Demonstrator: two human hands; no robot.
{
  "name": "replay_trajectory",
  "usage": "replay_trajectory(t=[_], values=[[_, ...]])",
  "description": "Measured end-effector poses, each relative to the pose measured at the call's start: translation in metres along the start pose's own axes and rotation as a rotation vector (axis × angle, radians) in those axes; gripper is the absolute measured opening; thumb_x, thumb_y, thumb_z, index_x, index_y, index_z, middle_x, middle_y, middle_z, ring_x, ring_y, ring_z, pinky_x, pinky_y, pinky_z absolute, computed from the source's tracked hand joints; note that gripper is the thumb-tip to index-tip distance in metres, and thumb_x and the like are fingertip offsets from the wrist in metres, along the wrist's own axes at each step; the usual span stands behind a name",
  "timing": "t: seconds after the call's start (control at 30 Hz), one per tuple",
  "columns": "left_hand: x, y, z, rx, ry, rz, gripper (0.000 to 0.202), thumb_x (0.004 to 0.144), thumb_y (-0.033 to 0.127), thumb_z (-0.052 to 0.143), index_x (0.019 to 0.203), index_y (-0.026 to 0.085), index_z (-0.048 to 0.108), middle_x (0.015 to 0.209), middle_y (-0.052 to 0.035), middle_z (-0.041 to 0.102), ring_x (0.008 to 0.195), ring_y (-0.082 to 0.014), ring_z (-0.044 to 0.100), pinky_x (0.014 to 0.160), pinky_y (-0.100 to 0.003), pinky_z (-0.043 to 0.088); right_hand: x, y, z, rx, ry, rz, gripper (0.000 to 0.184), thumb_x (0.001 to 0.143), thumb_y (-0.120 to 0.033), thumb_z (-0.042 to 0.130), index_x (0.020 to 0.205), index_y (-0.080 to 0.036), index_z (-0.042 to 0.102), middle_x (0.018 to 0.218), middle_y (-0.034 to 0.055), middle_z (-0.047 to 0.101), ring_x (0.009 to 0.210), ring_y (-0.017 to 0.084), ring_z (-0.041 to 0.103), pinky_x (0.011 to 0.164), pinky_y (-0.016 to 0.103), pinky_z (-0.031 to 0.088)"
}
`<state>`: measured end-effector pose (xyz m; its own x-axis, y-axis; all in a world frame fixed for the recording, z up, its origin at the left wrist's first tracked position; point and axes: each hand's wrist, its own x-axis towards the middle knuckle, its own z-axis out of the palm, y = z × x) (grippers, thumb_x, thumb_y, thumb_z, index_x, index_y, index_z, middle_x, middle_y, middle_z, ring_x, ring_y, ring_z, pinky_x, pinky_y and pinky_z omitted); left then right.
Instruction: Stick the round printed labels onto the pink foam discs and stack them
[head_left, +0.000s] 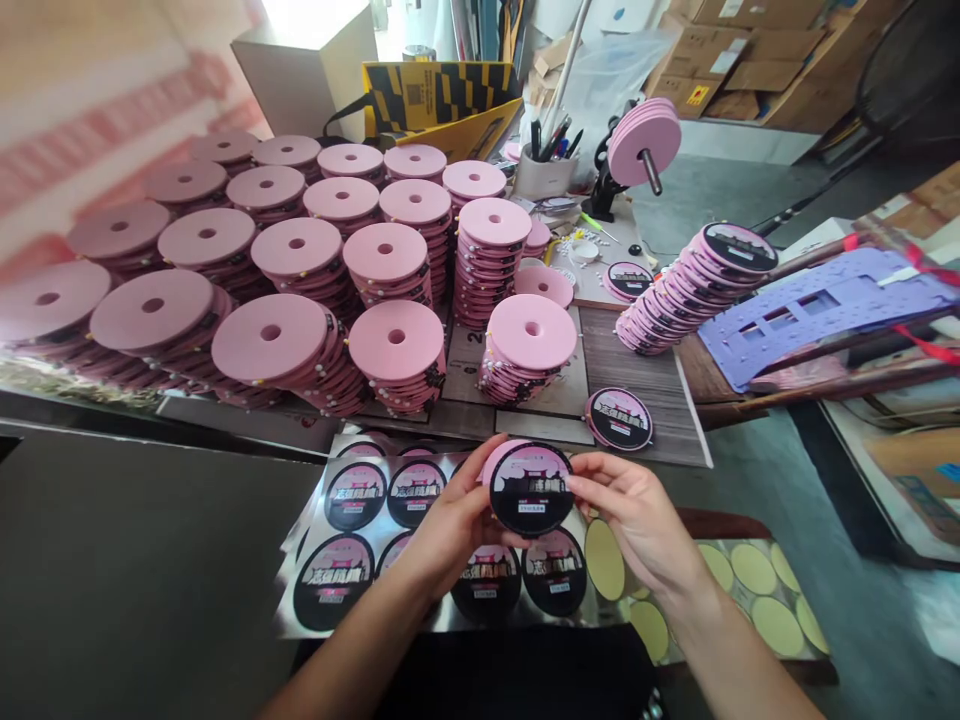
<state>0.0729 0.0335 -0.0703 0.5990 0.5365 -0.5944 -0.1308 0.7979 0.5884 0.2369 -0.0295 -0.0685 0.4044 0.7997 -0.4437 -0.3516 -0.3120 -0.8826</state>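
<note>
My left hand (469, 500) is closed around a pink foam spool (491, 458), whose edge shows at the upper left of a round label. That round black-and-pink sticker (531, 505) lies over the spool's face, slightly off to the right. My right hand (619, 495) pinches the sticker's right edge between thumb and fingertips. Whether the sticker is stuck down or just held against the spool, I cannot tell. Below both hands is a silver sheet of round stickers (394, 465). Some yellowish backing circles (754, 568) are bare, to the right.
Stacks of pink foam spools (397, 340) with pins round their edges crowd the table. A labelled spool (621, 418) lies near its front edge; a leaning stack of labelled spools (686, 285) is at right. Behind stand a pen holder (544, 175) and a winder holding pink discs (637, 150).
</note>
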Motion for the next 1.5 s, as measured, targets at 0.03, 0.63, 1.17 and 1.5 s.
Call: replay_trajectory(t=[0.03,0.63,1.17,1.5], values=[[-0.001,0.001,-0.001,0.0,-0.033,-0.001,0.054,0.071,0.015,0.056,0.122,0.028,0.047,0.113,-0.0057,0.059,0.073,-0.0177,0.062,0.058,-0.031,0.053,0.002,0.002,0.002,0.013,-0.009,0.015,0.023,0.051,-0.027,0.08,0.068,-0.015,0.068,0.064,0.0003,0.063,0.053,0.009,0.049,0.049,0.02,0.038],[0.001,-0.003,-0.014,0.004,-0.206,0.007,0.078,0.052,0.0,0.066,0.121,0.029,0.046,0.122,-0.0056,0.052,0.095,-0.0234,0.055,0.068,-0.029,0.05,-0.005,0.01,0.007,0.065,0.077,0.017,0.019,0.049,-0.024,0.08,0.062,-0.016,0.068,0.06,-0.0006,0.062,0.054,0.009,0.05,0.051,0.02,0.041],[0.002,-0.004,-0.016,-0.017,-0.193,0.009,0.076,0.055,0.0,0.065,0.122,0.028,0.045,0.122,-0.0052,0.053,0.089,-0.0201,0.058,0.068,-0.03,0.052,-0.004,0.015,0.005,0.068,0.085,-0.006,0.019,0.051,-0.023,0.079,0.065,-0.016,0.068,0.061,-0.0006,0.062,0.053,0.009,0.052,0.051,0.021,0.043],[0.002,-0.004,-0.015,0.002,-0.188,0.007,0.078,0.055,-0.002,0.064,0.124,0.028,0.043,0.122,-0.0062,0.052,0.089,-0.0193,0.056,0.066,-0.029,0.053,-0.004,0.014,0.007,0.07,0.089,0.006,0.019,0.05,-0.023,0.079,0.063,-0.016,0.068,0.059,-0.0006,0.063,0.053,0.009,0.051,0.05,0.02,0.042]])
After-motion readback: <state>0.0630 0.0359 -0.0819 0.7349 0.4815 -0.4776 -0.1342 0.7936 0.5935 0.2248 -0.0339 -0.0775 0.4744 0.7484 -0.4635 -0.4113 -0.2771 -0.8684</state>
